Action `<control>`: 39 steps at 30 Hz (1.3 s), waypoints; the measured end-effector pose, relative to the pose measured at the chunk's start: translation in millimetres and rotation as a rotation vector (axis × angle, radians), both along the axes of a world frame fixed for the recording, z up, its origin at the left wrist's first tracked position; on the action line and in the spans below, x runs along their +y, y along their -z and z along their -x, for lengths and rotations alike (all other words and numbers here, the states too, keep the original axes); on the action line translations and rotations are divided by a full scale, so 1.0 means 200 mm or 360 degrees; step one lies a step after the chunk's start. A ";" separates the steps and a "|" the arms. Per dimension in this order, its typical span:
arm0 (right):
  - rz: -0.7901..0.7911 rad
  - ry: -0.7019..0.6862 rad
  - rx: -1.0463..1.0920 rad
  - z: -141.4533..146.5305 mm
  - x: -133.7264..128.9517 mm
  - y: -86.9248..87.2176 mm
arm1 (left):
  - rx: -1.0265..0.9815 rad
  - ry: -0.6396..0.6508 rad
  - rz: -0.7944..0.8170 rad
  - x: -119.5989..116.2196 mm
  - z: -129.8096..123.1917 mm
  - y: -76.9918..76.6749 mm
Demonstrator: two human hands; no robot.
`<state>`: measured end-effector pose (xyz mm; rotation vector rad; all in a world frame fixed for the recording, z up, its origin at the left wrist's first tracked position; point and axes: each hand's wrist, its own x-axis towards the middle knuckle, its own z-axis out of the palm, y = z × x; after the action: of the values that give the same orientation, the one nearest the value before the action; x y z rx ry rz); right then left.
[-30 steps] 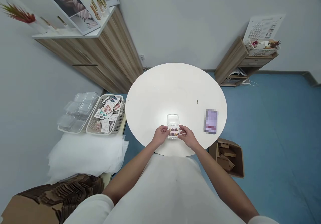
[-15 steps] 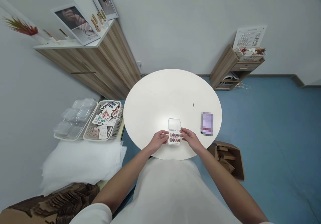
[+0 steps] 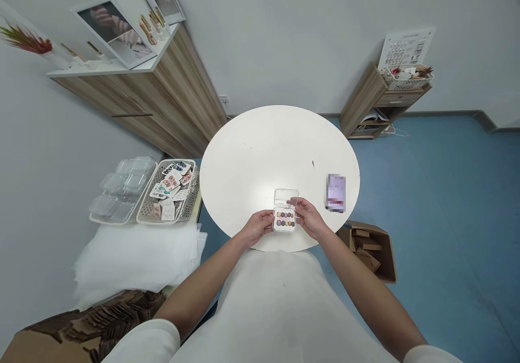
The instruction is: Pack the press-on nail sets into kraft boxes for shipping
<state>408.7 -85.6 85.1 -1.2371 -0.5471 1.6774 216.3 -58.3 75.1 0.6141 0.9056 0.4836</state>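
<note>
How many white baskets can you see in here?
3: the left basket of clear cases, the card basket beside it, and another basket atop the small wooden cabinet at right.

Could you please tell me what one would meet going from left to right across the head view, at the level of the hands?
Stacked clear containers, basket of cards, left hand, open clear case, right hand, blurred lilac item.

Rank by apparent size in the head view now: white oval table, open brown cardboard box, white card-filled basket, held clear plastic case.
1. White table
2. Cardboard box, card-filled basket: too alike to rank
3. Plastic case
</note>
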 end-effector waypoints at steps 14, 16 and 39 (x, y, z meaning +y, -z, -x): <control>0.0104 -0.0010 0.0128 0.04 -0.09 0.01 | 0.0055 -0.0049 -0.0034 0.02 -0.01 -0.03; 0.0106 0.0002 0.0094 0.05 -0.11 0.03 | 0.0060 -0.0077 -0.0036 0.02 -0.01 -0.03; 0.0095 0.0008 -0.0165 0.24 -0.05 0.13 | 0.0604 -0.0162 -0.0434 -0.09 0.14 0.09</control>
<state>359.9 -96.5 58.9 -1.3734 -0.5593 1.6427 188.3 -76.0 57.1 0.9315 1.2457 0.5989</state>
